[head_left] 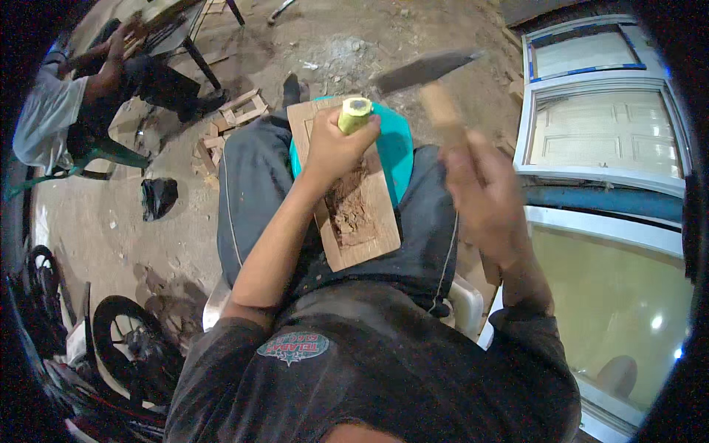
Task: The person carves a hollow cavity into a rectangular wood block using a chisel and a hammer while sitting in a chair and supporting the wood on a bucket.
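Note:
Across my lap lies a wooden board (378,221), tilted, with a rough recess cut into its face and brown chips inside. My left hand (336,144) is closed round a chisel with a yellow-green handle (356,114), its butt end up; its blade is hidden behind the hand. The far end of the board rests over a turquoise seat (395,144). To the right, beside my thigh, my right hand (484,192) grips a pale wooden mallet (441,103), raised and smeared by motion.
A dark flat blade-like piece (425,71) appears beyond the mallet. White-framed panels (605,125) stand at right. Wood scraps (244,111) and a black plastic bag (159,198) lie on the floor. Another person (63,111) sits at far left; wheels (129,332) are at lower left.

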Tool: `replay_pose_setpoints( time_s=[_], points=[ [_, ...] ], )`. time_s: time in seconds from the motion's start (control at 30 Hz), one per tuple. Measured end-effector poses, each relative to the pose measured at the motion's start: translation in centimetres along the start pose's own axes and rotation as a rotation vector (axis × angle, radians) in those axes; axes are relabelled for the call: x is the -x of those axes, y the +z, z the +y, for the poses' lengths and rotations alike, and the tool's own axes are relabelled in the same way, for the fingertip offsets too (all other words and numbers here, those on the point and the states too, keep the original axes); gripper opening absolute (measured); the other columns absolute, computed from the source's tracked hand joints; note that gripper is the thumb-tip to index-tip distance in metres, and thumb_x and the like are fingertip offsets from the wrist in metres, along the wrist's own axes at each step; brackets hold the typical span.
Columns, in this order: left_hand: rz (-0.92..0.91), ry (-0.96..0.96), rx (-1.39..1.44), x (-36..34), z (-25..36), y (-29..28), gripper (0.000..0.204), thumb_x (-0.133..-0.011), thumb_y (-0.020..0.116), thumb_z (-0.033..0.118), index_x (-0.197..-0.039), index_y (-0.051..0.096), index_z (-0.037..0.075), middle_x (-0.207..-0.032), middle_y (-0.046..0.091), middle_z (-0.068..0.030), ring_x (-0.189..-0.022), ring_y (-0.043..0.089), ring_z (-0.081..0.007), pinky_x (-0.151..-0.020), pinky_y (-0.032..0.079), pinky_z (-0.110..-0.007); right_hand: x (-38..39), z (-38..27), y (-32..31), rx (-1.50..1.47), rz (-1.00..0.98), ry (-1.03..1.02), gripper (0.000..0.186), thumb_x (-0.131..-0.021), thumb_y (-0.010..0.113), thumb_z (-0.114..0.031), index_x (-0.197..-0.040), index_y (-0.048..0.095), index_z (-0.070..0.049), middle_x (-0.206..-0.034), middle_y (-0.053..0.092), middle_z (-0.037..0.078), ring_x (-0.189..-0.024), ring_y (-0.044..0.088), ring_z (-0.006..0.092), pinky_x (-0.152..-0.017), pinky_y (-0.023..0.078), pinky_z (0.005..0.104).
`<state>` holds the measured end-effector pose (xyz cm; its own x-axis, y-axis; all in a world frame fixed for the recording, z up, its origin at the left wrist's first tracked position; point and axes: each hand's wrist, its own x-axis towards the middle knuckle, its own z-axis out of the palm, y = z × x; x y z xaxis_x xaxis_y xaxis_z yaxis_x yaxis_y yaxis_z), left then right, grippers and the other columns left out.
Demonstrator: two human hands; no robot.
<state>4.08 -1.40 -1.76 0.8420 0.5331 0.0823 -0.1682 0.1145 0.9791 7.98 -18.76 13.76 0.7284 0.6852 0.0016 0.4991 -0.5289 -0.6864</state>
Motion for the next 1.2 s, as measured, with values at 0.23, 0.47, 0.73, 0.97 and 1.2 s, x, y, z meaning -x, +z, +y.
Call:
replay_pose_setpoints(
  time_s=[0.23, 0.47, 0.73, 0.97, 1.2],
  points=[
    [0.066, 0.019, 0.071, 0.2, -0.2, -1.0, 0.018, -0.081, 0.075, 0.016, -0.083, 0.060, 0.007, -0.070, 0.059, 0.0022, -0.059, 0.054, -0.0066, -0.054, 0.043, -0.023, 0.4, -0.9, -0.9, -0.386, 0.104, 0.088, 0.026, -0.101, 0.042, -0.025, -0.105, 0.050, 0.000, -0.062, 0.042, -0.001, -0.045, 0.033, 0.0036, -0.042, 0.028, 0.0185],
    [0.069, 0.068, -0.057, 0.2, 0.7, -1.3, 0.022, -0.078, 0.078, 0.017, -0.085, 0.061, 0.005, -0.073, 0.061, 0.0003, -0.062, 0.056, -0.0074, -0.057, 0.046, -0.023, 0.4, -0.5, -0.2, -0.426, 0.035, 0.143, 0.025, -0.100, 0.043, -0.025, -0.101, 0.051, -0.001, -0.062, 0.042, -0.001, -0.046, 0.034, 0.0030, -0.042, 0.027, 0.0186],
    [0.077, 0.112, -0.012, 0.3, 0.4, -0.6, 0.017, -0.079, 0.075, 0.014, -0.078, 0.060, 0.005, -0.070, 0.060, 0.0019, -0.061, 0.054, -0.0060, -0.056, 0.043, -0.023, 0.0, -0.5, -0.2, -0.334, -0.064, 0.050, 0.024, -0.099, 0.043, -0.023, -0.102, 0.051, -0.001, -0.063, 0.041, -0.001, -0.048, 0.033, 0.0017, -0.043, 0.026, 0.0183],
    [0.066, 0.111, -0.053, 0.3, 0.6, -0.5, 0.015, -0.082, 0.071, 0.012, -0.073, 0.061, 0.005, -0.067, 0.058, 0.0036, -0.059, 0.051, -0.0043, -0.052, 0.039, -0.023, 0.4, 0.0, 0.4, -0.307, 0.060, -0.013, 0.024, -0.098, 0.046, -0.023, -0.103, 0.055, -0.002, -0.066, 0.045, 0.000, -0.050, 0.038, 0.0038, -0.045, 0.029, 0.0198],
    [0.067, 0.079, -0.030, 0.5, 1.1, 0.0, 0.019, -0.083, 0.069, 0.009, -0.067, 0.060, 0.005, -0.062, 0.056, 0.0062, -0.055, 0.048, -0.0026, -0.050, 0.036, -0.022, -0.3, -1.2, -0.7, -0.103, -0.036, -0.003, 0.020, -0.096, 0.051, -0.020, -0.104, 0.055, -0.002, -0.072, 0.058, 0.007, -0.061, 0.052, 0.0151, -0.055, 0.040, 0.0300]
  ],
)
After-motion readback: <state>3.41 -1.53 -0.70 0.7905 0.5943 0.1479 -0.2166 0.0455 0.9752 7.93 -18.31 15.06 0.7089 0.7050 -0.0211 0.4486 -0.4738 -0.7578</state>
